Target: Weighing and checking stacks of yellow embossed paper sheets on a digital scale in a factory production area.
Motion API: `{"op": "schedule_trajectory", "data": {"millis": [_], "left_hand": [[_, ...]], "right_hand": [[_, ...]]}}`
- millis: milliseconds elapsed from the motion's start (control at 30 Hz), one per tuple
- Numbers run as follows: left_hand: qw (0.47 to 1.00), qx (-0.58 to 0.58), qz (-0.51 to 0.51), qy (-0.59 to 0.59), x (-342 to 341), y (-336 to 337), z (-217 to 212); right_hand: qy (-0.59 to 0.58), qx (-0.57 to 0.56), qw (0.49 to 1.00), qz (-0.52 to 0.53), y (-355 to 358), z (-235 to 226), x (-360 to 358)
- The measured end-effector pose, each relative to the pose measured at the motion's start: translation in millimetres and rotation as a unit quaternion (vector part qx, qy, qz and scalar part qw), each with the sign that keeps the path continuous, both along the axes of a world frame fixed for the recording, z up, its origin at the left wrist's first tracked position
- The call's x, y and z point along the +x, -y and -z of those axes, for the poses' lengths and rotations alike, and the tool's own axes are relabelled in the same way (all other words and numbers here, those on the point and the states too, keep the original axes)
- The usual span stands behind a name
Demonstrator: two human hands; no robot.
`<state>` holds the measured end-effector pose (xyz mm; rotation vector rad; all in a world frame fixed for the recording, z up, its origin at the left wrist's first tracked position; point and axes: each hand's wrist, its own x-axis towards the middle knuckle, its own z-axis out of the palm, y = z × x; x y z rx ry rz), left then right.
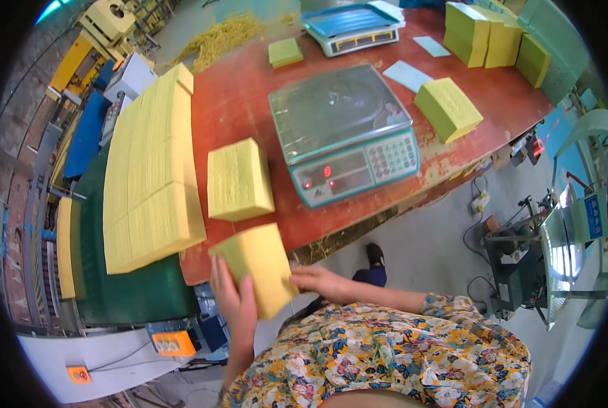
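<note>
Between my two hands, at the near edge of the red table, is a thick stack of yellow paper sheets (266,262). My left hand (234,292) is pressed along its left side, fingers and thumb around it. My right hand (315,280) grips its lower right side, with the fingertips partly hidden. Just beyond, a second yellow paper stack (239,180) rests on the table. Right of that stands a digital scale (345,122) with a bare metal pan and a lit red display. Another yellow paper stack (448,109) lies to the scale's right.
A long row of yellow paper stacks (151,170) runs along a green conveyor belt (124,299) at left. A second scale (351,27) with a blue tray stands at the far side. More yellow stacks (477,34) sit far right. An orange switch box (173,343) is below left.
</note>
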<state>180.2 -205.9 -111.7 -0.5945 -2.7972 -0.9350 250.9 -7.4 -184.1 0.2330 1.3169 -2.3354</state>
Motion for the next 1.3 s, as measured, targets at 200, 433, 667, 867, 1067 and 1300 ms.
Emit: {"op": "schedule_trajectory", "data": {"millis": [200,433,667,867,1067,1300], "left_hand": [[0.853,0.489,0.059,0.172,13.9,-75.5,-11.8],[0.566,0.757,0.126,0.301,-112.3,-299.4,-24.4],[0.455,0.764,0.145,0.434,-148.9,-408.0,-39.8],[0.409,0.794,-0.037,0.448,-127.3,-390.3,-8.9],[0.68,0.597,0.029,0.425,-77.9,-242.3,-23.4],[0.952,-0.255,-0.154,-0.078,-156.7,-143.5,-14.1]], "right_hand": [[-0.268,0.123,0.955,-0.01,-124.2,-86.4,0.1],[-0.472,0.563,0.665,0.135,-260.5,-184.8,-74.2],[-0.396,0.716,0.558,0.138,-314.1,-196.1,-159.6],[-0.417,0.752,0.488,0.152,-311.7,-176.9,-183.8],[-0.399,0.784,0.458,0.125,-278.4,-157.3,-177.6],[-0.373,0.824,0.419,0.083,-265.2,-155.4,-165.6]]}}
